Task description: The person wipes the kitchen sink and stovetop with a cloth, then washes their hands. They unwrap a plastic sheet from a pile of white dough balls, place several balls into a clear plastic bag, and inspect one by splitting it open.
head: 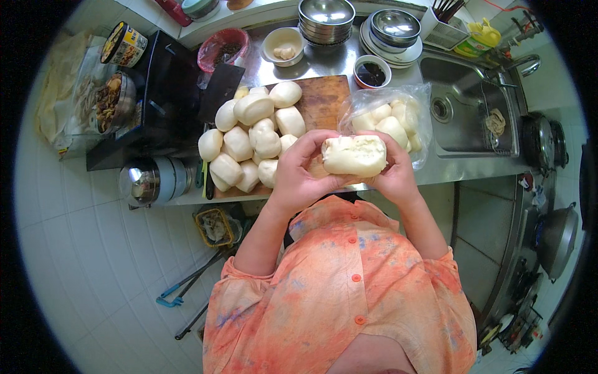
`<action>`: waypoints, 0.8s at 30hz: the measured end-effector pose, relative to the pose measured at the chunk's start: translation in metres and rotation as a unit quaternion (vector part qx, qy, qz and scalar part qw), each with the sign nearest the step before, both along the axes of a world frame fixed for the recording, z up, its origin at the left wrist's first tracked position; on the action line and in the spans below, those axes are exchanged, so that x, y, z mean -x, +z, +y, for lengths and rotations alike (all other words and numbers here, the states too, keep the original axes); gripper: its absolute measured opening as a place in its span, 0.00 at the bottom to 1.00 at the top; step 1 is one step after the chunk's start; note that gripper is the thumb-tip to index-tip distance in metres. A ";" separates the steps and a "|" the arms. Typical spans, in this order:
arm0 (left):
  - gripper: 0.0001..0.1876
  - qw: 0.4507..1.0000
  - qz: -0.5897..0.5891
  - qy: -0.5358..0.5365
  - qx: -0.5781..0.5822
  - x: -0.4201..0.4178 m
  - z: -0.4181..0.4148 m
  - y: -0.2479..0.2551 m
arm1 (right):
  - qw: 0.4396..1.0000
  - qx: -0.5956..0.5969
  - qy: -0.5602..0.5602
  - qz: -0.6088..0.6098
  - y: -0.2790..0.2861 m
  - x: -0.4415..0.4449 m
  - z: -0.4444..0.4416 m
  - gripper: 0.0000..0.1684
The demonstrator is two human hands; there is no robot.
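Between my two hands I hold one white steamed bun, its rough, torn-looking side facing up. My left hand grips its left end and my right hand its right end, above the counter's front edge. Left of my left hand, a heap of steamed buns covers much of a wooden cutting board. Just beyond my right hand lies a clear plastic bag with several more buns inside. A dark cleaver blade stands at the heap's far left corner.
Behind the board are a bowl of pale pieces, a red-lined container, stacked steel bowls and a small bowl of dark liquid. A steel sink is at right, a black cabinet at left.
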State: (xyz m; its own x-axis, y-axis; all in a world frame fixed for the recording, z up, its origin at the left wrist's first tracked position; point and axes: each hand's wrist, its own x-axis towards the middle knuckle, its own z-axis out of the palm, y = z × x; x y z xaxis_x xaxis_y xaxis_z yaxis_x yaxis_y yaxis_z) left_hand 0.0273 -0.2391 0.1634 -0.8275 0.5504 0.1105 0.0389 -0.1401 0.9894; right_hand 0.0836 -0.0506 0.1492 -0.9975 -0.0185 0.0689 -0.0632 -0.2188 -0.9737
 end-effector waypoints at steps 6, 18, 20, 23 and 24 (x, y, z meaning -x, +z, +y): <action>0.27 0.985 0.155 0.068 0.041 0.002 -0.003 0.004 | 1.000 -0.010 -0.012 0.010 0.001 0.002 -0.005 0.44; 0.31 0.978 0.173 0.060 0.100 0.001 -0.005 0.036 | 0.999 0.050 0.007 0.009 -0.019 0.001 -0.001 0.33; 0.31 0.987 0.129 0.069 0.063 -0.001 -0.005 0.039 | 0.994 0.104 -0.012 0.036 -0.024 0.002 -0.004 0.30; 0.30 0.977 0.197 0.054 0.066 0.000 -0.007 0.023 | 0.979 0.195 0.021 0.061 -0.017 0.009 -0.012 0.30; 0.30 0.981 0.181 0.055 0.048 -0.002 -0.006 0.021 | 0.975 0.211 0.033 0.066 -0.017 0.009 -0.015 0.30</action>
State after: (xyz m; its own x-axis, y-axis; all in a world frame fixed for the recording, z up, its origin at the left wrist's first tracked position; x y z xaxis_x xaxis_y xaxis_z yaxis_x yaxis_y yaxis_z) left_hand 0.0291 -0.2450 0.1845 -0.7994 0.4817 0.3591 0.3989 -0.0213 0.9167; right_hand 0.0742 -0.0653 0.1318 -0.9770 -0.0248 0.2117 -0.1536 -0.6067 -0.7800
